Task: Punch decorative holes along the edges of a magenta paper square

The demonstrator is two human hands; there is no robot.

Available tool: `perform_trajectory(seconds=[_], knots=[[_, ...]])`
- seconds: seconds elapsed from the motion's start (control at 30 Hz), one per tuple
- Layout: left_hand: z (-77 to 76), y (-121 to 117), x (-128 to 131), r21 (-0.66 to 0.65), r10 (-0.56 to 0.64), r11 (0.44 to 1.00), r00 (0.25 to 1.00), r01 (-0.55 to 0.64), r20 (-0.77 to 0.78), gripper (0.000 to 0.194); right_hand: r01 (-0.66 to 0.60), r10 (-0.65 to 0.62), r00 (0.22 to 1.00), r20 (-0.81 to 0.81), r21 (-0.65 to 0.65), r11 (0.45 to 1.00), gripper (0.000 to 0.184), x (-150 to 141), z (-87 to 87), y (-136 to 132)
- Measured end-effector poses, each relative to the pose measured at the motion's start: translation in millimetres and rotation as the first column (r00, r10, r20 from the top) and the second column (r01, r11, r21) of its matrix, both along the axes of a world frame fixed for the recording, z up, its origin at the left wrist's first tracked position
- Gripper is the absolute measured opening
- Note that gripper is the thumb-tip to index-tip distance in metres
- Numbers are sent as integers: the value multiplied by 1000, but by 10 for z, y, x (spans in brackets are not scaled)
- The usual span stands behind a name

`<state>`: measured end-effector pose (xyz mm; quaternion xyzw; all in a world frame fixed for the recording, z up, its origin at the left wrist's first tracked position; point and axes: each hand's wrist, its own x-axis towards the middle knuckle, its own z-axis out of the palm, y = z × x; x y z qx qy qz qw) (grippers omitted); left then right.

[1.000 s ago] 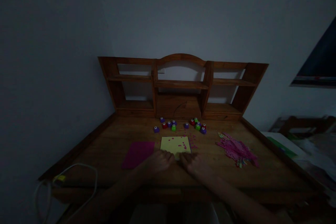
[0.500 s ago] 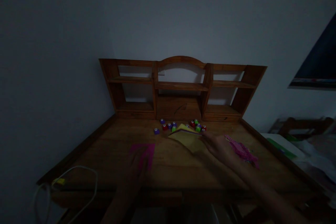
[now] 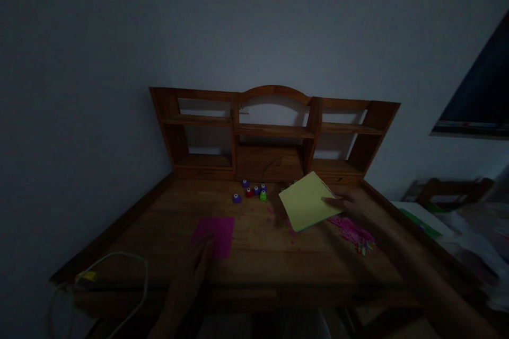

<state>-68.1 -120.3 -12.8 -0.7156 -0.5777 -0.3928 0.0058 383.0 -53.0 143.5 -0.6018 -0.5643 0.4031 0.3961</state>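
Holds a pale yellow, rectangular sheet point(image 3: 306, 202) by its right-hand edge in the right hand point(image 3: 345, 204), with fingers closed on it. Shows the sheet slanted and seemingly raised over the wooden desk point(image 3: 254, 271), between a cluster of small toys and a tangled heap of thin pink strips point(image 3: 352, 230), with paler tips at its near end. Keeps the left hand point(image 3: 190, 271) low over the near left part of a flat magenta square sheet point(image 3: 221, 233), with fingers partly open and nothing seen in their hold. Cannot tell, in this blur and dim light, whether or not to call that touching.

Looks partway through handling the yellow sheet: seemingly off the desk and in hold, not set down. Shows its upward face plain, with no bits seen on it. Leaves tiny pink bits point(image 3: 270, 210) loose and ungathered on the wood, around and below the yellow sheet. Leaves the magenta sheet lying flat, and the pink heap out of both hands.

Shows small purple, red and green one-eyed toys point(image 3: 249, 193) standing apart from the hands, near the brown wooden shelf unit point(image 3: 274, 130), with others partly hidden behind the yellow sheet. Cannot tell how much remains to be done.
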Motion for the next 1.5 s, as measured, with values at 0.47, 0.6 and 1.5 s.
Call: perform_trajectory(seconds=[0.47,0.6,1.5], knots=[[-116,-27,3,156,-7,980,811,120,-584,38,-196,205,925,-320,59,979,24,-1779,-599,222],[-82,-41,37,152,11,984,815,94,-579,36,-148,171,935,-311,96,984,26,-1712,-658,246],[-135,-8,65,119,28,992,881,33,-473,36,-33,16,856,-516,-24,999,15,-1783,-566,247]])
